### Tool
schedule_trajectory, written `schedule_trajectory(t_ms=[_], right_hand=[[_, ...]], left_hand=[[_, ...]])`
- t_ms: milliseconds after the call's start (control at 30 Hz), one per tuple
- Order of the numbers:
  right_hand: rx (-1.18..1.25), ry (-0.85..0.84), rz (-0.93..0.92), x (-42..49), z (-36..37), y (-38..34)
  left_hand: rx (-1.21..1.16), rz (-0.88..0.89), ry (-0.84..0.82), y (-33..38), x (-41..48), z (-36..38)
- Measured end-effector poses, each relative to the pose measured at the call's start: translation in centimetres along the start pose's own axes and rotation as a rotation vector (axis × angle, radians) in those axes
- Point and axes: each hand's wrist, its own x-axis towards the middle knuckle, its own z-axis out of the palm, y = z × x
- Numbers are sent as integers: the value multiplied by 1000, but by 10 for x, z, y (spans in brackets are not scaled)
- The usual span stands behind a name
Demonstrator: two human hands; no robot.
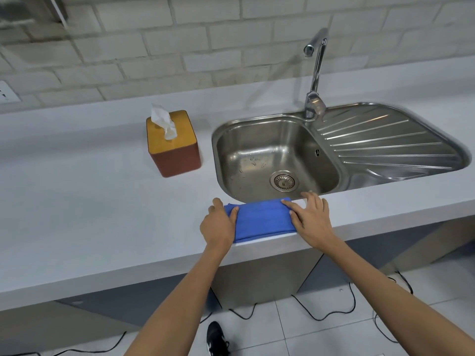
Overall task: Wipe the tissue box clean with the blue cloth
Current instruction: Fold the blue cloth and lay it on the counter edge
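Head: one blue cloth [261, 219], two hands.

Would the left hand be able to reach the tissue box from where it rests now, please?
Probably yes. The left hand lies on the blue cloth at the counter's front edge, and only bare counter separates it from the tissue box, which stands left of the sink.

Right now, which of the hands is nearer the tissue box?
Left. The left hand rests on the blue cloth's left end, in front of and slightly right of the tissue box. The right hand presses the cloth's right end, farther away, before the sink.
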Motion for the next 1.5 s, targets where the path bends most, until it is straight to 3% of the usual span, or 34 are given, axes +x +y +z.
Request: schedule_trajectory(t_ms=[167, 400, 600, 900, 1200, 1500], right_hand=[[240, 44, -12, 11, -15, -3], [690, -58, 74, 74, -45, -51], [966, -115, 190, 151, -53, -109], [1074, -144, 283, 239, -44, -175], [1051, -173, 327, 303, -26, -204], [1046, -217, 338, 358, -8, -228]], left_hand=[[-235, -81, 36, -2, 9, -14], [-876, -298, -39, -4, 60, -59], [-1101, -515, -8, -34, 121, -92], [-1307, -777, -103, -53, 179, -92], [-1096, -643, -333, -111, 244, -110], [-1110, -597, -47, -134, 343, -126]])
